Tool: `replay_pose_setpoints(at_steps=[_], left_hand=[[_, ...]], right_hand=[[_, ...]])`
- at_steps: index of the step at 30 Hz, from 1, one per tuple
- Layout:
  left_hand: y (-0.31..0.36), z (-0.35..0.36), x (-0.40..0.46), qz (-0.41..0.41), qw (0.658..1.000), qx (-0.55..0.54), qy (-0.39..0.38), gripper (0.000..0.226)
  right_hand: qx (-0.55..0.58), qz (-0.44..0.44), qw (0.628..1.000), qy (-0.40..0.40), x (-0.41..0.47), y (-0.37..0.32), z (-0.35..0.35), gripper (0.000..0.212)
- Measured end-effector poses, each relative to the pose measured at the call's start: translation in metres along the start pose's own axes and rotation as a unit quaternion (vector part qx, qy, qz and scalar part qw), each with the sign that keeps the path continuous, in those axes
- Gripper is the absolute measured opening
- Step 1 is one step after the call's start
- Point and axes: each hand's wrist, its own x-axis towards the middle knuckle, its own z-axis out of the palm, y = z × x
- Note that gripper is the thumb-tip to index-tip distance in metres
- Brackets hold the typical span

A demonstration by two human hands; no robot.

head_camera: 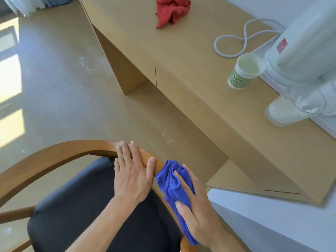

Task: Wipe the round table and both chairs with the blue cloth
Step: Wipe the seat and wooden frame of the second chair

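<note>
**Q:** Under your right hand [195, 202], what do you have?

**A:** Under your right hand is the blue cloth [174, 186], bunched against the curved wooden rail [60, 151] of a chair. Your fingers [183, 182] lie spread over the cloth and your thumb tucks in at its lower side, so you hold it pinched and pressed to the wood, not loose. Part of the cloth hangs down past the rail below your wrist.

**Q:** And your left hand [132, 177]?

**A:** It lies flat on the same rail just beside the cloth, fingers straight and reaching over the top edge. It grips nothing; by the look of it, it steadies the chair.

**Q:** Which step is this?

**A:** You appear to be wiping a chair, along the right stretch of its rail. Its dark seat cushion [81, 206] sits below your forearms. The round table and any second chair are out of view, so how much of the job is done cannot be told.

**Q:** What does the next move call for?

**A:** Likely sliding the cloth on along the rail's curve with steady pressure, and shifting your left hand out of its way, since the two almost touch.

**Q:** What else is near?

**A:** Beyond the chair stands a long wooden desk [181, 57]. On it lie a crumpled red cloth [171, 11], a paper cup [243, 71], a looped grey cord [234, 42] and a white appliance [301, 51] at the right edge.
</note>
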Motion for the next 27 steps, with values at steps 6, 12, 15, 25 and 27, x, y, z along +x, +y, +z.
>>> replay_pose_setpoints(at_steps=[6,12,15,25,27], left_hand=[[0.009,-0.006,0.004,-0.004,0.999,-0.019,-0.031,0.090],[0.011,-0.009,0.001,-0.015,0.998,-0.005,-0.059,0.092],[0.009,-0.012,0.000,-0.024,0.998,-0.014,-0.065,0.092],[0.010,-0.009,0.001,-0.033,0.998,-0.013,-0.059,0.083],[0.011,-0.009,0.001,-0.034,0.998,-0.012,-0.059,0.087]], right_hand=[[0.249,0.148,0.953,-0.091,0.043,-0.001,-0.026,0.043],[0.337,0.274,0.880,-0.191,0.108,0.020,-0.028,0.033],[0.330,0.259,0.878,-0.229,0.144,0.011,-0.016,0.031],[0.298,0.256,0.855,-0.337,0.220,0.016,0.023,0.030],[0.302,0.236,0.866,-0.322,0.212,0.018,0.017,0.032]])
